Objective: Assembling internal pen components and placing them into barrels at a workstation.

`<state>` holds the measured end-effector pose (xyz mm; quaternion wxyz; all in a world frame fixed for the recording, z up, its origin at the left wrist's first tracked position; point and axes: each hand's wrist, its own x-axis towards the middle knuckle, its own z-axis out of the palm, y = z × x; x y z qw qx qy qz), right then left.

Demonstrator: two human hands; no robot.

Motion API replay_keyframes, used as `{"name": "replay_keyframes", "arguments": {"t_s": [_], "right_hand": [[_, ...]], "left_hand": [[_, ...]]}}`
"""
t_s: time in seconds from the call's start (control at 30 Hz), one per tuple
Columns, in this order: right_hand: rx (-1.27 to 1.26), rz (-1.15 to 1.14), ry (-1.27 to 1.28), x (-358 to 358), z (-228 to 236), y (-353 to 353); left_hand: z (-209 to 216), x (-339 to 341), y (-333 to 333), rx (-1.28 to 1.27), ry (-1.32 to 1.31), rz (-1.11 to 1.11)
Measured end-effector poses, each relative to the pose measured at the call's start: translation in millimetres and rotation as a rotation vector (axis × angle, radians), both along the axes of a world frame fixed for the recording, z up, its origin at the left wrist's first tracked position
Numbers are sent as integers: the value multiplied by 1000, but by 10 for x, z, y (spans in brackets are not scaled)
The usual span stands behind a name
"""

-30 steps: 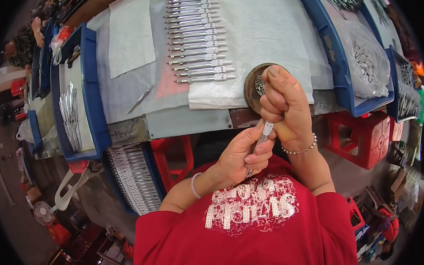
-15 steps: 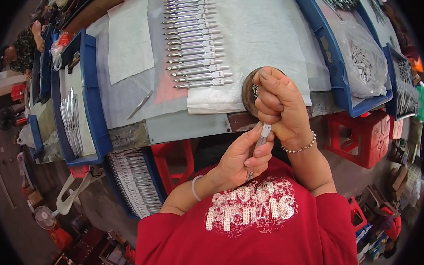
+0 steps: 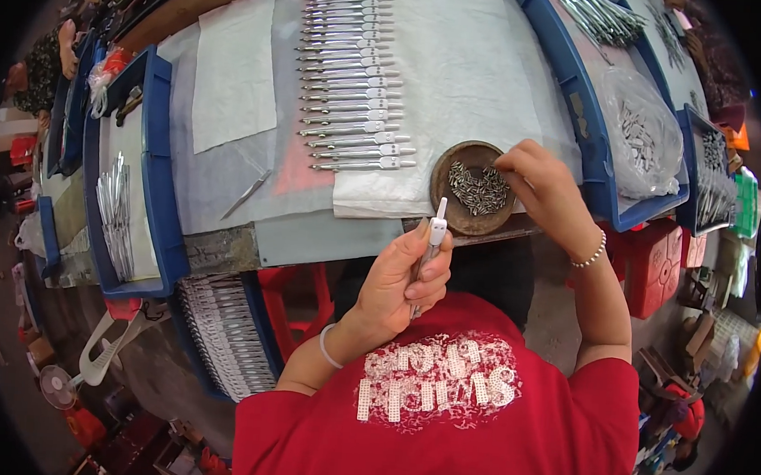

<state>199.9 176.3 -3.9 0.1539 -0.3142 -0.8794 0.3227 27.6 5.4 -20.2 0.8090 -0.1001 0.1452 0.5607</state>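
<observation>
Left hand (image 3: 404,273) has a snug, closed grip on a slim silver metal piece (image 3: 438,231) with a flat two-dotted head, tip up, at the grey tabletop's (image 3: 329,237) near edge. Right hand (image 3: 542,186) is pinched over a round brown bowl (image 3: 439,182) of tiny metal bits (image 3: 479,193); can't tell if it's got one. Looks like parts-picking, so fine fingertip work. A blue plastic tray (image 3: 573,84) kinda crowds that side.
</observation>
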Motion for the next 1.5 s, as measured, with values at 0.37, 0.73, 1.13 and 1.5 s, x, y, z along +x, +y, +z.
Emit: {"name": "replay_keyframes", "arguments": {"t_s": [0.37,0.73,1.13,1.5], "right_hand": [[458,331,-378,-331,-67,139],[-661,-128,300,-346,448,-611],[-93,-96,445,-441,205,-772],[-525,-112,413,-335,271,-764]], "left_hand": [[16,-45,-19,3,116,-33],[2,-55,28,41,264,27],[137,19,76,19,433,42],[35,49,32,231,660,103]]}}
